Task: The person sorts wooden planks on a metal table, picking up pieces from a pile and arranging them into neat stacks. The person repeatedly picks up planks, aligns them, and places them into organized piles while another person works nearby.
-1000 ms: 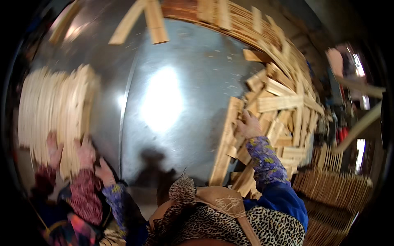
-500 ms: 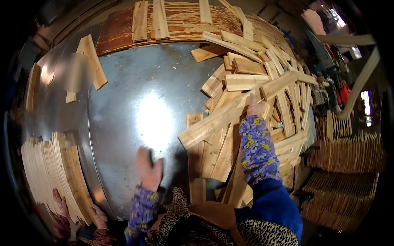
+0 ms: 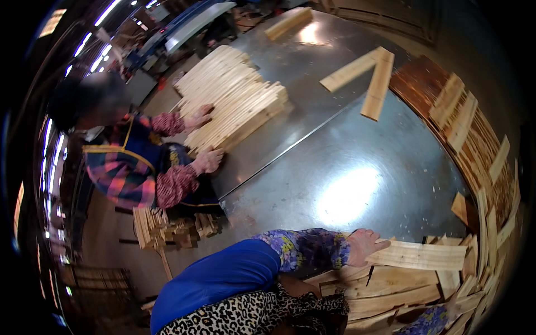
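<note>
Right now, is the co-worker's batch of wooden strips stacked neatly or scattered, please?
Stacked neatly: the strips lie side by side in one tight block on the metal table, with the co-worker's hands pressed against its near edge.

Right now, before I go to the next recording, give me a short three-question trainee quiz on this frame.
1. True or false: the left hand rests on a wooden plank.
2. What does the co-worker press with both hands? A) a neat stack of slats B) a metal bucket C) a cardboard box
3. What is the tabletop made of?

Key: 1 true. 2 A. 3 shiny sheet metal.
</note>
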`<state>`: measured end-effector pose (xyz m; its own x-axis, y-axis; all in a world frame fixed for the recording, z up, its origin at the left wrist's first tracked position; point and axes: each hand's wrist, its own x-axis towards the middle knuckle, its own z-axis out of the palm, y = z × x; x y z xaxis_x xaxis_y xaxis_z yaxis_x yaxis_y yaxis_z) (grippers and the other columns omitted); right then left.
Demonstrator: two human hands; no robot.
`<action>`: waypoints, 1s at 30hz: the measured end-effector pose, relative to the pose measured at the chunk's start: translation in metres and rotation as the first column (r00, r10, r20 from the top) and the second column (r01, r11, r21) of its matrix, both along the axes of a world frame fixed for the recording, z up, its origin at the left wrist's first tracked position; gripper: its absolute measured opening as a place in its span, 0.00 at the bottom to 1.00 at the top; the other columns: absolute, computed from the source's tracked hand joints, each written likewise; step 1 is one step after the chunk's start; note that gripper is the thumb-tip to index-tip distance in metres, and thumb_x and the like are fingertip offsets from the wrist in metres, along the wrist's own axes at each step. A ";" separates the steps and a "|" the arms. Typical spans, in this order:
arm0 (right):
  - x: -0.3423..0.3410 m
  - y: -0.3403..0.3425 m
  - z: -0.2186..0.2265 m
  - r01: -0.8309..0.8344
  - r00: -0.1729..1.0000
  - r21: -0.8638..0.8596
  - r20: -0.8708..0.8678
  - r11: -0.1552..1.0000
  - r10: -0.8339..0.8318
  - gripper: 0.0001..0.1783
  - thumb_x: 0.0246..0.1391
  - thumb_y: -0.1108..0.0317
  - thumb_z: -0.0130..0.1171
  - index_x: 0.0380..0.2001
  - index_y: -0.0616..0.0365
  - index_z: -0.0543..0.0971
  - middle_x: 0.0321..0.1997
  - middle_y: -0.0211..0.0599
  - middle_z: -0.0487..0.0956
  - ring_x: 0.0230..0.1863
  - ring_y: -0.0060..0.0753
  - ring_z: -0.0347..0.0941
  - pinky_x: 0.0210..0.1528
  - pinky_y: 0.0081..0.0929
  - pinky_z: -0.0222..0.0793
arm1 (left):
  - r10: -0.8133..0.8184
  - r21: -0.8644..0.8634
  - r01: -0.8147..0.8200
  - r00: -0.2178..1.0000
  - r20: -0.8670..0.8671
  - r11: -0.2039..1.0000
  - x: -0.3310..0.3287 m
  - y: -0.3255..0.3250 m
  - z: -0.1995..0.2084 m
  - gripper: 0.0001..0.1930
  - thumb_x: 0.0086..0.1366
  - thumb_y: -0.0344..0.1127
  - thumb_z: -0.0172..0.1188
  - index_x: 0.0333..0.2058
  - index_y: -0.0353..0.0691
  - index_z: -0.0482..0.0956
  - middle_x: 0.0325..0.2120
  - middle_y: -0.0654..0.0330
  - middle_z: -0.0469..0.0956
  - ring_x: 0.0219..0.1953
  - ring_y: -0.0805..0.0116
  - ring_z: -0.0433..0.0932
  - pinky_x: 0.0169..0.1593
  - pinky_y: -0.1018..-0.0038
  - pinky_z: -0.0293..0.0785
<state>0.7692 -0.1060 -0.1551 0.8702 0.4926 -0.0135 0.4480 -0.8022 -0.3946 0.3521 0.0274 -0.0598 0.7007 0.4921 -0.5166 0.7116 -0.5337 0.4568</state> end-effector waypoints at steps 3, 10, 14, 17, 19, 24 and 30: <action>-0.016 -0.020 0.002 -0.018 0.999 -0.005 0.045 1.000 0.019 0.38 0.69 0.51 0.62 0.76 0.58 0.69 0.77 0.63 0.68 0.77 0.65 0.65 0.81 0.47 0.59 | 0.163 -0.148 -0.146 0.980 0.117 0.978 -0.047 -0.007 0.024 0.46 0.64 0.45 0.71 0.78 0.47 0.61 0.65 0.45 0.72 0.67 0.48 0.73 0.70 0.53 0.73; -0.095 -0.036 0.070 -0.108 0.993 0.079 0.065 0.991 0.103 0.35 0.70 0.51 0.61 0.74 0.56 0.72 0.75 0.63 0.70 0.76 0.66 0.67 0.81 0.48 0.61 | 0.775 -0.883 -0.246 0.605 0.183 0.400 -0.123 -0.023 0.001 0.48 0.61 0.38 0.72 0.79 0.40 0.61 0.61 0.49 0.80 0.57 0.55 0.81 0.61 0.61 0.79; -0.261 0.016 0.078 -0.104 0.977 0.257 -0.152 0.961 0.146 0.34 0.71 0.50 0.60 0.73 0.55 0.73 0.74 0.63 0.71 0.75 0.66 0.68 0.80 0.48 0.62 | 0.828 -0.976 -0.099 0.550 0.108 0.193 -0.144 -0.053 -0.028 0.50 0.59 0.31 0.72 0.78 0.35 0.58 0.55 0.50 0.79 0.49 0.59 0.82 0.54 0.64 0.84; -0.421 0.011 0.085 -0.122 0.925 0.319 -0.306 0.940 0.224 0.33 0.72 0.50 0.59 0.73 0.55 0.75 0.74 0.63 0.72 0.74 0.66 0.69 0.80 0.48 0.63 | 0.734 -0.961 -0.156 0.677 0.064 0.228 -0.148 -0.067 -0.027 0.48 0.59 0.28 0.68 0.78 0.32 0.57 0.59 0.46 0.78 0.54 0.54 0.83 0.60 0.61 0.83; -0.434 -0.027 0.115 0.004 0.656 0.496 -0.657 0.868 0.372 0.39 0.68 0.47 0.64 0.75 0.58 0.72 0.79 0.63 0.68 0.80 0.70 0.60 0.86 0.50 0.50 | 0.825 -0.980 -0.175 0.564 -0.022 0.094 -0.165 -0.078 -0.030 0.44 0.62 0.28 0.64 0.77 0.30 0.58 0.61 0.41 0.80 0.61 0.49 0.83 0.67 0.57 0.81; -0.334 -0.162 0.148 -0.045 0.973 -0.280 -0.231 0.959 -0.022 0.55 0.48 0.45 0.79 0.72 0.65 0.70 0.67 0.62 0.73 0.66 0.61 0.71 0.68 0.51 0.69 | 0.923 -0.937 -0.306 0.287 -0.258 -0.167 -0.189 -0.081 -0.048 0.26 0.73 0.39 0.61 0.63 0.29 0.78 0.55 0.45 0.85 0.57 0.50 0.84 0.65 0.55 0.82; -0.338 -0.225 0.056 0.162 0.986 -0.232 0.084 0.959 -0.147 0.59 0.45 0.49 0.79 0.78 0.47 0.63 0.74 0.65 0.68 0.68 0.69 0.71 0.71 0.56 0.69 | 0.943 -0.792 -0.546 0.316 0.109 0.275 -0.211 -0.069 -0.081 0.32 0.79 0.58 0.60 0.62 0.32 0.81 0.56 0.50 0.86 0.56 0.59 0.84 0.64 0.64 0.79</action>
<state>0.4308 -0.3312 -0.0992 0.9383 0.3416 -0.0542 0.3296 -0.9306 -0.1589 0.1407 -0.0419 -0.1410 0.3536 0.6974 -0.6234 0.1613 0.6110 0.7750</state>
